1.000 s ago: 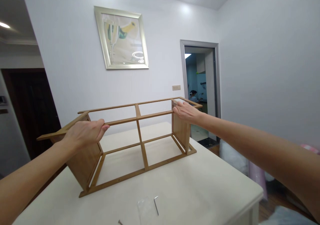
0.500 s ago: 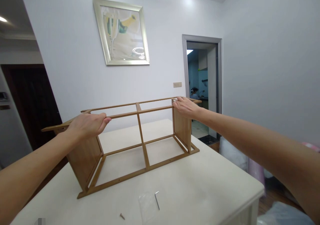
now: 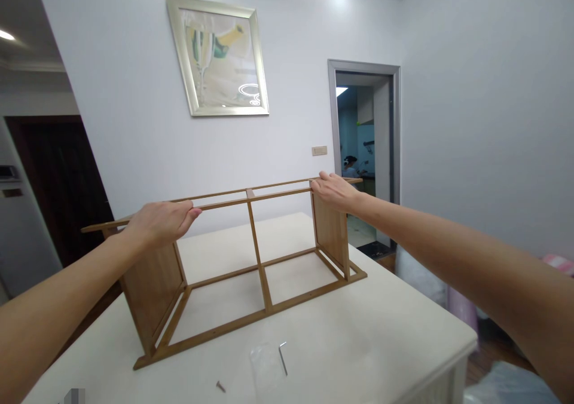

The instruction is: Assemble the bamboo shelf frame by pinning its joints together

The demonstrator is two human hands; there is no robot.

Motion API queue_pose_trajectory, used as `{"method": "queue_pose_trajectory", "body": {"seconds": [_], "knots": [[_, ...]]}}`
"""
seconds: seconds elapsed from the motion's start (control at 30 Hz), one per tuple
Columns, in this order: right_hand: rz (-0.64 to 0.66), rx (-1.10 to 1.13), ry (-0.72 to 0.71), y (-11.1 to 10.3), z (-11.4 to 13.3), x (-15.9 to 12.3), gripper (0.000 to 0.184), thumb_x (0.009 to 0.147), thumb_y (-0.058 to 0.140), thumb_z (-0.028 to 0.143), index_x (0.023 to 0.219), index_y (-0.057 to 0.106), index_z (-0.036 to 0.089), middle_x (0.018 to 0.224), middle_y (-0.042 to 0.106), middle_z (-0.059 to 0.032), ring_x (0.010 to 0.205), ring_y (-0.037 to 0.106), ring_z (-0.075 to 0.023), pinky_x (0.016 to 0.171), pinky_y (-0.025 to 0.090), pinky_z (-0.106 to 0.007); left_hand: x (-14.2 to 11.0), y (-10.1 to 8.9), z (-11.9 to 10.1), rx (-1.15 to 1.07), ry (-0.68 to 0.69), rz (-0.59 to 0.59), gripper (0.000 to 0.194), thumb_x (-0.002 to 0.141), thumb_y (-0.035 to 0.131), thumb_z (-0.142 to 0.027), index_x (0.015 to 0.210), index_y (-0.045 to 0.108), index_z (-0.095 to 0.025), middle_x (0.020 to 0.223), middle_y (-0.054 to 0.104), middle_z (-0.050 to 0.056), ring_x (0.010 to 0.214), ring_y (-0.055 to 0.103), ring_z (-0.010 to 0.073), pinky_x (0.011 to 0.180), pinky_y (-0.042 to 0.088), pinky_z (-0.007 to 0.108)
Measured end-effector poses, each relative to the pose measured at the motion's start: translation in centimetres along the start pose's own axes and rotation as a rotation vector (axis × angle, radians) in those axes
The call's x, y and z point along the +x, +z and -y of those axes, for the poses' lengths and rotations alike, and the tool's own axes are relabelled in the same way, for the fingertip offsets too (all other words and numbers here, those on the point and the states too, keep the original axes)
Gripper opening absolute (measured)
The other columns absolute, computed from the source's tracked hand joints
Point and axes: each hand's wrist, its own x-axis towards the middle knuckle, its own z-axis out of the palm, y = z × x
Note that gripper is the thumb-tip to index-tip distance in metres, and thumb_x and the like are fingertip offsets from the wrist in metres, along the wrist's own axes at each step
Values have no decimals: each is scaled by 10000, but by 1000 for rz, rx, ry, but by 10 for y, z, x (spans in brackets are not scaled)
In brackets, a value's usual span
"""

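Observation:
A brown wooden shelf frame (image 3: pixel 269 284) lies on its side on the white table (image 3: pixel 350 338), with a solid panel at each end and a crossbar in the middle. My left hand (image 3: pixel 164 222) is closed round its upper rail at the left end. At the upper right corner, my right hand (image 3: pixel 334 190) grips the frame beside the right panel (image 3: pixel 329 230); its fingertips are partly hidden behind the wood. On the table in front of the frame lie a hex key (image 3: pixel 283 358), a clear plastic bag (image 3: pixel 264 368) and a screw (image 3: pixel 220 386).
A framed picture (image 3: pixel 262 63) hangs on the wall behind. Through the doorway (image 3: pixel 332 111) at the right, a person (image 3: pixel 350 168) is in another room. Plastic-wrapped items (image 3: pixel 417 275) lie on the floor right of the table.
The shelf frame has tilted: its lower side has come slightly toward me and to the right, while its upper rails sit nearly level. Both hands keep their hold.

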Motion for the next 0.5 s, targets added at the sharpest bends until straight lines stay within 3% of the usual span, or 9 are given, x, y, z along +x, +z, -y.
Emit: {"method": "queue_pose_trajectory", "body": {"seconds": [0.13, 0.27, 0.33, 0.37, 0.43, 0.5], "knots": [[-80, -7, 27, 3, 2, -5, 230, 928, 342, 78, 1032, 547, 91, 937, 620, -152, 891, 460, -260, 682, 288, -330, -6, 0, -3, -20, -16, -105, 455, 967, 232, -499, 879, 556, -192, 803, 655, 75, 690, 608, 237, 650, 440, 349], [-281, 6, 20, 6, 24, -27, 345, 926, 290, 49, 1205, 491, 76, 1087, 572, -177, 935, 452, -260, 793, 300, -369, -32, 16, -17, -70, -4, -489, 423, 937, 375, -478, 1108, 530, -124, 1062, 616, 169, 1009, 571, 292, 875, 432, 440], [-302, 97, -57, 14, 47, -44, 335, 923, 303, 47, 1178, 514, 99, 1078, 569, -152, 927, 456, -245, 810, 307, -367, -56, 35, -33, -144, 55, -571, 368, 916, 442, -432, 1121, 538, -142, 1106, 601, 166, 1105, 532, 302, 953, 402, 461], [-272, 153, -85, 21, 62, -54, 319, 915, 316, 42, 1137, 535, 110, 1034, 576, -134, 903, 461, -235, 801, 316, -360, -70, 48, -44, -205, 126, -526, 311, 917, 443, -396, 1087, 561, -164, 1064, 618, 144, 1064, 553, 284, 955, 410, 445], [-161, 278, -71, 41, 95, -75, 301, 883, 344, 14, 1055, 565, 121, 951, 580, -104, 854, 479, -215, 758, 338, -339, -100, 81, -66, -344, 258, -322, 262, 932, 402, -324, 1032, 603, -188, 1017, 647, 114, 984, 593, 246, 942, 435, 410], [-55, 425, -29, 66, 130, -96, 275, 882, 359, 24, 1004, 582, 128, 899, 589, -90, 829, 507, -202, 743, 367, -329, -128, 119, -86, -442, 251, -96, 291, 941, 370, -309, 1033, 627, -207, 1012, 669, 93, 936, 618, 240, 904, 465, 411]]}}
